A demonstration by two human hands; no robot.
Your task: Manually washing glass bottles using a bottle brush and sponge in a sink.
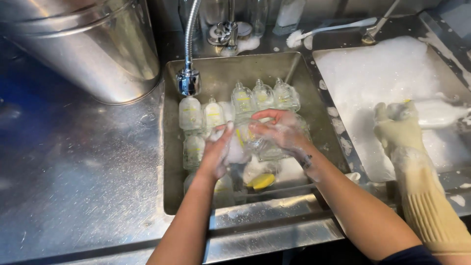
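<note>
Holding a clear bottle (249, 139) above the sink (171, 147), left hand (218, 152) and right hand (282, 130) both curling round it. Best gripping the slippery glass firmly, keeping clear of the 6 or so bottles (230, 105) lying below.

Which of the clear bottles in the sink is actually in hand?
The soapy clear bottle between the left hand and right hand, lifted mid-basin. The other bottles lie untouched in rows on the sink bottom.
</note>
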